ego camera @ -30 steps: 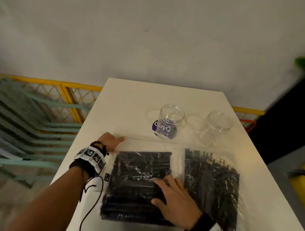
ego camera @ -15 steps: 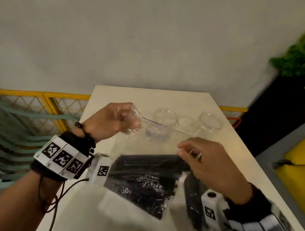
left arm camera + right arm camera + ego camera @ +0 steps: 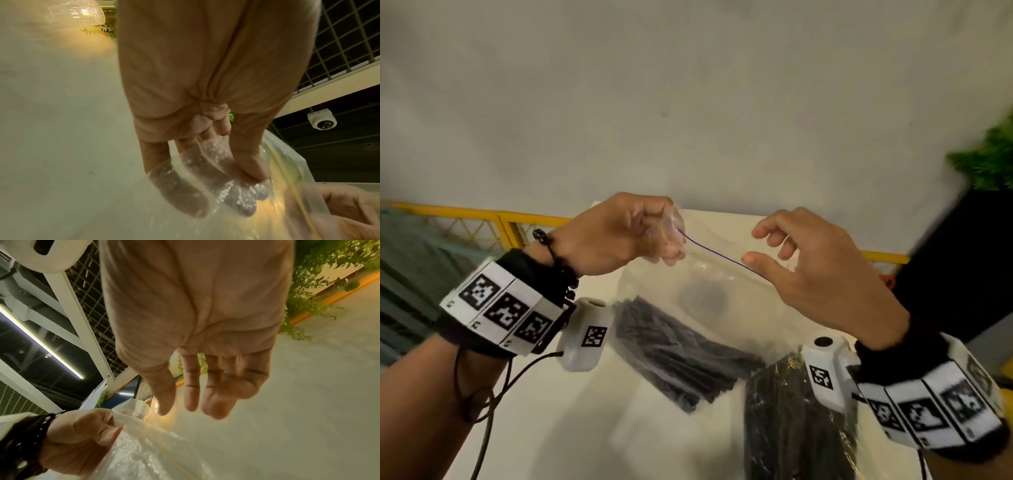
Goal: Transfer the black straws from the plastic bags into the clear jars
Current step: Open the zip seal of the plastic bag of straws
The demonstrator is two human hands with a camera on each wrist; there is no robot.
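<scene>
My left hand (image 3: 671,240) pinches the top corner of a clear zip bag (image 3: 722,308) and holds it up above the white table (image 3: 619,428). A bundle of black straws (image 3: 674,353) sags in the bag's lower part. In the left wrist view the left hand (image 3: 246,186) has its fingertips curled into the crumpled plastic. My right hand (image 3: 756,246) hovers by the bag's zip edge, thumb and fingers spread and holding nothing; the right wrist view shows the right hand (image 3: 195,408) relaxed. A second bag of straws (image 3: 791,421) lies on the table at the lower right. The raised bag hides the jars.
A yellow railing (image 3: 482,219) runs past the table's far left side. A green plant (image 3: 989,161) sits on a dark block (image 3: 955,274) at the right. A pale wall rises behind the table.
The left bag lay flat under both hands; now my left hand has lifted it by its top corner. My right hand left the straws and rose to the zip edge.
</scene>
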